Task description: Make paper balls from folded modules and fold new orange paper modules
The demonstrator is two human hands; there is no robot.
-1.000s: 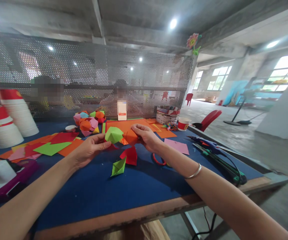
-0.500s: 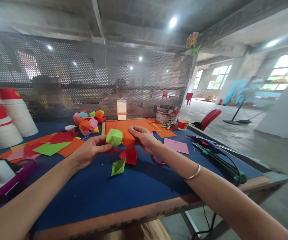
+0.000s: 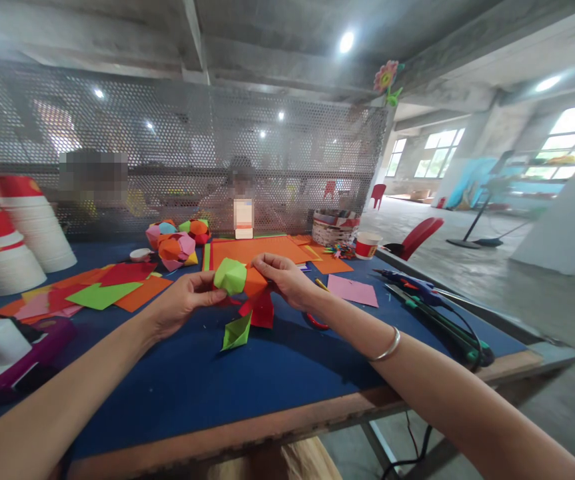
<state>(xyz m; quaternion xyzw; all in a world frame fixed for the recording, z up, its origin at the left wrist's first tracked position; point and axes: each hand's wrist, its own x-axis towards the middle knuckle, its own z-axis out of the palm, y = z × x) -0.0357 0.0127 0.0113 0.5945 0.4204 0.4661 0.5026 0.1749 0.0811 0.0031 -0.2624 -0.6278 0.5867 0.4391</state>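
Between my hands, above the blue tabletop (image 3: 177, 393), are two folded paper pieces side by side. My left hand (image 3: 198, 292) is closed on the green folded paper (image 3: 230, 276), thumb below and fingers behind. My right hand (image 3: 282, 275) pinches the orange folded paper (image 3: 254, 283), which touches the green one; I cannot tell whether they are joined. Just below lie a small green folded paper (image 3: 237, 332) and a red folded paper (image 3: 263, 313). Under my right forearm a red scissors handle (image 3: 316, 322) shows in part.
Coloured paper sheets (image 3: 102, 295) lie left, behind them finished paper balls (image 3: 174, 248). Stacked paper cups (image 3: 0, 253) stand far left. A glue gun (image 3: 412, 287) and green paper trimmer (image 3: 437, 323) lie right. A phone (image 3: 244, 219) leans against the perforated screen (image 3: 287, 147); people sit beyond.
The green and orange papers have turned slightly in my hands. My right hand has shifted a little to the left. Both hands keep their hold.
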